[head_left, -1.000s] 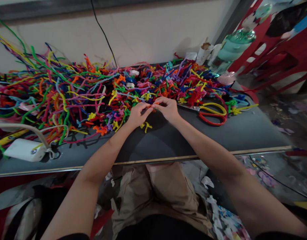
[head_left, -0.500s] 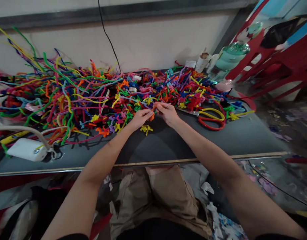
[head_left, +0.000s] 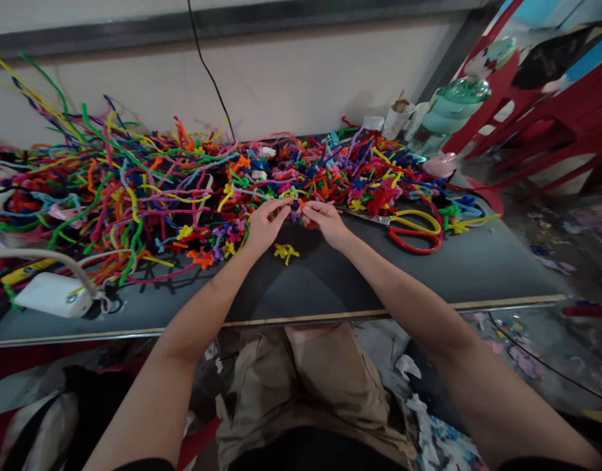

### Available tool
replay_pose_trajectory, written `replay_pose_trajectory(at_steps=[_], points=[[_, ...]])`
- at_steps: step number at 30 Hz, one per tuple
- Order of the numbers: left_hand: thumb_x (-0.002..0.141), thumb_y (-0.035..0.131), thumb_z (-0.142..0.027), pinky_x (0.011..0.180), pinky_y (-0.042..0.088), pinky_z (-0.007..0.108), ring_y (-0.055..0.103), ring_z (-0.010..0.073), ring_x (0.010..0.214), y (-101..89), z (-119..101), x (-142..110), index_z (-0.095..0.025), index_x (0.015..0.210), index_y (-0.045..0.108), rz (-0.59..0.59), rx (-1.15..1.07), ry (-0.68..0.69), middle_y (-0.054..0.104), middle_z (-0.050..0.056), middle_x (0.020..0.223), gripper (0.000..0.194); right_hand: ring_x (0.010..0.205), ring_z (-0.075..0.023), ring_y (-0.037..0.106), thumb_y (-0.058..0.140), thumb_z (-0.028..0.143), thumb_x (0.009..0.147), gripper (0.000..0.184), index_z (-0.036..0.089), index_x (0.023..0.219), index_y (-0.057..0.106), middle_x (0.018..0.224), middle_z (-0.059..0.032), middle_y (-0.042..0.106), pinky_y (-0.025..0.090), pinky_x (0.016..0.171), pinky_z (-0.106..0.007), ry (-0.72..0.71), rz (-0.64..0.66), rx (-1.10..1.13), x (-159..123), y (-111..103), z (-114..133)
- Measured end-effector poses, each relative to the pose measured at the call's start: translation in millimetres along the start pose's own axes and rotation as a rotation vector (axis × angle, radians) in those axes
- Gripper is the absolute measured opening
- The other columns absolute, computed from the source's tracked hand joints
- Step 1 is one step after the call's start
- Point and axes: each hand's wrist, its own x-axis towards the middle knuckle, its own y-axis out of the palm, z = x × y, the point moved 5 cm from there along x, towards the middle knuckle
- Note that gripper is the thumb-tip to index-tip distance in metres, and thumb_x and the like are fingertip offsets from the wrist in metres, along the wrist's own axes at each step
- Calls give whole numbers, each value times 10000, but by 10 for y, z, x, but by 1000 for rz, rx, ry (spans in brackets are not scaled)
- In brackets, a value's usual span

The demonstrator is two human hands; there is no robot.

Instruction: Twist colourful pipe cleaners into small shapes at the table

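Note:
My right hand (head_left: 327, 221) pinches a short orange pipe cleaner (head_left: 302, 205) above the dark table. Some of the orange shows past the fingertips and below them; the rest is hidden. Just to the left, my left hand (head_left: 267, 226) has thumb and forefinger brought together, with a small gap to the orange piece. What lies between those fingertips, if anything, is too small to tell. A yellow twisted pipe-cleaner flower (head_left: 285, 252) lies on the table below the hands. Scissors (head_left: 414, 230) with yellow and red handles rest right of my right hand.
A thick heap of colourful pipe cleaners (head_left: 148, 190) runs along the wall. A white box (head_left: 53, 294) with a bent lamp-like stem stands at the left. A green-tinted bottle (head_left: 445, 114) and a paper cup (head_left: 397, 119) stand back right. Red chairs (head_left: 555, 137) are beyond the table.
My left hand has moved slightly up and left, and its fingertips have come away from the orange pipe cleaner. My right hand still holds it, in nearly the same place.

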Motion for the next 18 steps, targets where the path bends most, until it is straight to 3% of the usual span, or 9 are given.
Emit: replay_pose_trajectory(at_steps=[6, 11, 15, 18], points=[[844, 614, -402, 702, 513, 271, 666, 163, 800, 52, 36, 22, -176, 792, 722, 66, -85, -50, 736, 49, 837, 256, 486, -68, 382, 699, 642, 708, 476, 174, 724, 615, 517, 71, 394, 333, 470, -218, 27, 115, 50, -26, 75, 6], [815, 636, -389, 631, 477, 246, 624, 134, 701, 87, 55, 0, -158, 795, 715, 68, -136, -94, 716, 41, 798, 245, 469, -58, 361, 736, 592, 699, 453, 159, 708, 602, 493, 82, 366, 305, 473, -214, 128, 192, 157, -58, 136, -29], [790, 672, -413, 695, 491, 256, 633, 142, 752, 125, 67, -11, -155, 794, 703, 129, -261, -126, 708, 42, 812, 260, 455, -58, 340, 744, 458, 741, 341, 155, 698, 594, 470, 91, 319, 313, 486, -214, 257, 305, 268, -113, 220, -40], [762, 704, -440, 725, 492, 258, 632, 136, 760, 146, 77, -19, -163, 788, 694, 147, -394, -167, 692, 29, 792, 278, 445, -66, 351, 664, 340, 831, 245, 160, 692, 570, 454, 94, 283, 335, 505, -215, 304, 314, 353, -138, 249, -5]])
